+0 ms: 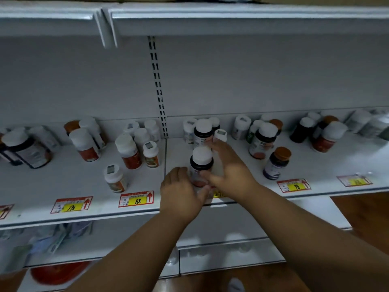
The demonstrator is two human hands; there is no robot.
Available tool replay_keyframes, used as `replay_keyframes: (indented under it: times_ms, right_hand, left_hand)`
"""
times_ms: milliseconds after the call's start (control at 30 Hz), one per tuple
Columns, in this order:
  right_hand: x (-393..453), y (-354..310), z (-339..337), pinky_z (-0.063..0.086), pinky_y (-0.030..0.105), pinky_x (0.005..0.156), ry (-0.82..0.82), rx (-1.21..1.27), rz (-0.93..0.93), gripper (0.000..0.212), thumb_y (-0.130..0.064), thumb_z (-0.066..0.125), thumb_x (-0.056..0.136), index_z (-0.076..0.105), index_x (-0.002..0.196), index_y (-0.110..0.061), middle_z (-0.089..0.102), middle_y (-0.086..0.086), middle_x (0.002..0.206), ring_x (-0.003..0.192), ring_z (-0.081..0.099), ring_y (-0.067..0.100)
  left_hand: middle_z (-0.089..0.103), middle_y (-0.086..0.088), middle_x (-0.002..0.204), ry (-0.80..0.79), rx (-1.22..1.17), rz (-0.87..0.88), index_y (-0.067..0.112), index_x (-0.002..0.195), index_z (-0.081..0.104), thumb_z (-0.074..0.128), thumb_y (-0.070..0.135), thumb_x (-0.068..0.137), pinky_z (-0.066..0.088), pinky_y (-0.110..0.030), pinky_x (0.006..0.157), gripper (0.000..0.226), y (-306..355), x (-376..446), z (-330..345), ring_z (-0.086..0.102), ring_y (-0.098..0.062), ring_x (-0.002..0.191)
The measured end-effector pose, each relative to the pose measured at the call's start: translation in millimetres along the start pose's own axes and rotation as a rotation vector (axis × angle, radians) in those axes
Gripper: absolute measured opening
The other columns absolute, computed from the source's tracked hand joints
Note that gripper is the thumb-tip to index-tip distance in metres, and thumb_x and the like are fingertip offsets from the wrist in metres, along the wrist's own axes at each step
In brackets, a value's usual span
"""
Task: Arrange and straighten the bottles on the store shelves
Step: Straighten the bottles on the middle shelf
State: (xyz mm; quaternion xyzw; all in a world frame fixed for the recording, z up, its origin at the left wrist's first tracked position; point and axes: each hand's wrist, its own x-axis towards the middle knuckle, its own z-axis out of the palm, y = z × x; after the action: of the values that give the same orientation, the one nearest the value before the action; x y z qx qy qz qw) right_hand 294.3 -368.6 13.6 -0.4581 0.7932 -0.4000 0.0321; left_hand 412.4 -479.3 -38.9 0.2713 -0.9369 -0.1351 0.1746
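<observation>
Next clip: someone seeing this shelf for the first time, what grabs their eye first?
Both hands meet at the shelf's front edge: the left hand and right hand wrap a dark bottle with a white cap. Around them, white-capped bottles stand scattered across the shelf, and red-and-yellow price tags line its lip.

White metal store shelving [231, 20] fills the view under dim light, with a plain grey back panel [73, 81] and a slotted upright [157, 85] running down its middle. Red and yellow price tags [136, 199] line the shelf edge. Brown wooden floor [362, 211] shows at lower right.
</observation>
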Motion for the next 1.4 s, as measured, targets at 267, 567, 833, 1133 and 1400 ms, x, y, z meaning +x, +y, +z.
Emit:
replay_keyframes:
  times_ms: [267, 567, 833, 1133, 1400]
  right_hand:
    - [-34.9, 7.4, -78.2, 0.047, 0.027, 0.085, 0.262, -0.128, -0.038, 0.035, -0.029, 0.068, 0.085, 0.056, 0.116, -0.017, 0.054, -0.001, 0.113, 0.099, 0.050, 0.006]
    - [-55.5, 134.3, -212.4, 0.040, 0.012, 0.074, 0.426, -0.135, 0.079, 0.020, -0.019, 0.070, 0.083, 0.062, 0.101, -0.016, 0.057, -0.005, 0.097, 0.085, 0.052, 0.007]
    - [-19.9, 261.5, -283.1, 0.041, 0.031, 0.089, 0.208, -0.315, 0.266, 0.046, -0.029, 0.063, 0.087, 0.049, 0.131, -0.025, 0.048, 0.009, 0.129, 0.115, 0.048, 0.030]
    - [-13.1, 283.8, -270.4, 0.041, 0.032, 0.073, 0.168, -0.153, 0.251, 0.047, -0.022, 0.062, 0.084, 0.039, 0.125, -0.024, 0.046, 0.008, 0.119, 0.096, 0.053, 0.030]
    - [-19.6, 214.7, -276.8, 0.043, 0.019, 0.064, 0.181, 0.188, 0.277, 0.036, -0.030, 0.062, 0.088, 0.047, 0.120, -0.035, 0.059, -0.011, 0.103, 0.087, 0.060, 0.010]
  left_hand:
    - [0.053, -0.001, 0.102, 0.168, -0.216, 0.322, 0.017, 0.111, 0.051, 0.055, 0.039, 0.082, 0.043, -0.034, 0.080, 0.037, 83.4, -11.3, -33.1, 0.049, -0.020, 0.095]
    - [0.059, -0.002, 0.099, 0.126, -0.284, 0.349, 0.016, 0.108, 0.058, 0.064, 0.031, 0.080, 0.039, -0.029, 0.078, 0.033, 251.9, 36.7, 43.4, 0.053, -0.021, 0.092]
    - [0.061, -0.005, 0.102, 0.217, -0.263, 0.260, 0.013, 0.109, 0.062, 0.054, 0.034, 0.083, 0.048, -0.031, 0.076, 0.035, 346.1, 66.2, 92.0, 0.057, -0.023, 0.092]
    - [0.062, -0.005, 0.105, 0.111, -0.237, 0.194, 0.011, 0.113, 0.062, 0.056, 0.035, 0.083, 0.050, -0.033, 0.076, 0.039, 360.1, 65.7, 119.0, 0.058, -0.023, 0.093]
    - [0.058, -0.002, 0.120, 0.086, -0.382, 0.021, 0.014, 0.132, 0.050, 0.050, 0.066, 0.081, 0.048, -0.032, 0.085, 0.073, 340.5, 58.1, 88.7, 0.057, -0.017, 0.105]
